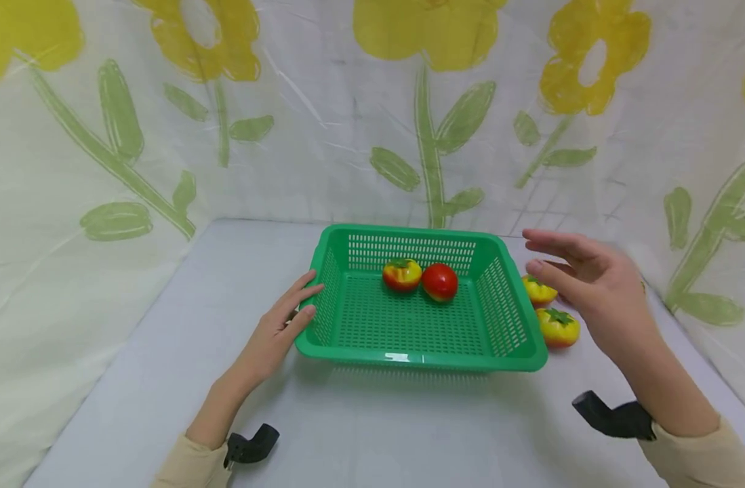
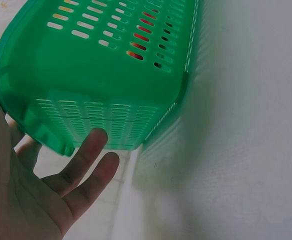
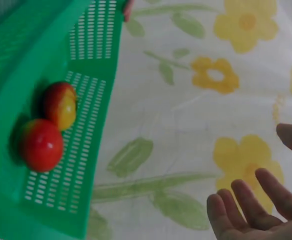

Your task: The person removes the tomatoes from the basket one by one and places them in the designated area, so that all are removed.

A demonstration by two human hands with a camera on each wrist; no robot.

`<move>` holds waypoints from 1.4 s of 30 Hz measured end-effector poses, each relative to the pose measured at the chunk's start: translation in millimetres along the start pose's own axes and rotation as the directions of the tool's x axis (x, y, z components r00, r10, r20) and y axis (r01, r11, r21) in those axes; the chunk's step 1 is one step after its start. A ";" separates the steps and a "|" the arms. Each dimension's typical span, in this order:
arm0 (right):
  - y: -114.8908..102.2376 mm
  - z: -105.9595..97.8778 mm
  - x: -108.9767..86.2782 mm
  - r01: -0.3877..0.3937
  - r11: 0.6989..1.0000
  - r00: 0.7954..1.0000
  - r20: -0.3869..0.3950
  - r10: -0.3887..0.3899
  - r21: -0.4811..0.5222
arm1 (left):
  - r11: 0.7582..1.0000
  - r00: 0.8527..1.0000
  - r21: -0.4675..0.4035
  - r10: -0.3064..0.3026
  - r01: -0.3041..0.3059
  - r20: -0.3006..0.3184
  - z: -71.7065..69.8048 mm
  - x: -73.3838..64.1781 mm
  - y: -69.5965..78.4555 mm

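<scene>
A green plastic basket (image 1: 409,359) with slotted walls stands on the table. My left hand (image 1: 277,332) touches its left rim, some fingers lying over the edge. In the left wrist view two straight fingers (image 2: 88,155) of that hand extend outside the basket wall. Inside the basket, a yellow-and-red persimmon-like fruit (image 1: 402,275) with a green top sits beside a round red fruit (image 1: 440,282). Right of the basket, my right hand (image 1: 604,291) hovers with relaxed fingers, holding nothing. Beneath and beside it lie yellow-orange fruits with green leafy tops, one nearer (image 1: 557,328), one farther (image 1: 538,290).
The white table (image 1: 183,352) reaches back to a hanging cloth (image 1: 311,135) printed with yellow flowers. Something reddish behind the right hand is mostly hidden. A black device (image 1: 250,444) sits on the left wrist, another (image 1: 613,417) on the right.
</scene>
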State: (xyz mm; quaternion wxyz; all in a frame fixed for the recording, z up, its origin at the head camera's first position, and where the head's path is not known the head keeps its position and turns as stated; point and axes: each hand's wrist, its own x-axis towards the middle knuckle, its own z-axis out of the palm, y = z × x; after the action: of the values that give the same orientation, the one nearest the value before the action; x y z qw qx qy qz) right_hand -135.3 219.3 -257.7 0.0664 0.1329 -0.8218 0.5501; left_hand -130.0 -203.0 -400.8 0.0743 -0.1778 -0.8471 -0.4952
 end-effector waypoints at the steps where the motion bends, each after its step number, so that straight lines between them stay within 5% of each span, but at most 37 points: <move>1: -4.4 2.3 8.0 0.002 1.000 1.000 0.024 -0.002 -0.006 | 1.000 1.000 0.000 0.001 -0.001 0.001 -0.2 0.0 -0.4; 6: -15.5 17.9 50.2 0.069 0.997 0.985 0.155 -0.073 0.027 | 1.000 1.000 -0.002 -0.004 0.004 -0.001 -0.9 -0.4 -0.8; 11: -9.6 34.6 93.0 0.123 0.985 0.940 0.304 -0.155 0.120 | 1.000 1.000 -0.005 0.008 -0.008 0.000 -0.3 0.2 0.7; 16: 6.3 57.4 128.2 0.092 0.971 0.898 0.403 -0.177 0.222 | 1.000 1.000 -0.008 0.006 -0.006 0.000 -0.1 0.0 0.4; 19: 18.0 72.6 142.8 0.075 0.978 0.882 0.446 -0.155 0.192 | 1.000 1.000 -0.005 0.001 -0.001 -0.002 -0.3 -0.2 0.6; 25: 45.0 96.3 156.9 -0.018 0.997 0.857 0.515 -0.025 0.078 | 1.000 1.000 0.008 -0.001 0.001 -0.008 0.0 -0.4 -0.6; 29: 57.8 103.5 160.2 -0.093 0.989 0.835 0.551 0.015 0.114 | 1.000 1.000 0.007 0.001 -0.001 -0.007 0.8 0.1 -1.7; 37: 74.1 117.0 163.8 -0.078 0.997 0.799 0.599 0.047 0.025 | 1.000 1.000 -0.004 -0.005 0.004 -0.005 0.8 -0.7 -1.3; 42: 79.6 119.0 163.4 -0.079 0.997 0.801 0.595 0.068 -0.009 | 1.000 1.000 0.002 -0.005 0.005 -0.005 0.9 -0.1 -1.5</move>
State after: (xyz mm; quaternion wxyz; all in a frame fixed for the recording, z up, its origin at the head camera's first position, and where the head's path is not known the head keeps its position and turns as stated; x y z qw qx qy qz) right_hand -310.3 114.5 -332.5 -0.2167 0.2671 -0.8013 0.4896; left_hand -130.4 -202.9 -402.6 0.0754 -0.1743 -0.8478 -0.4951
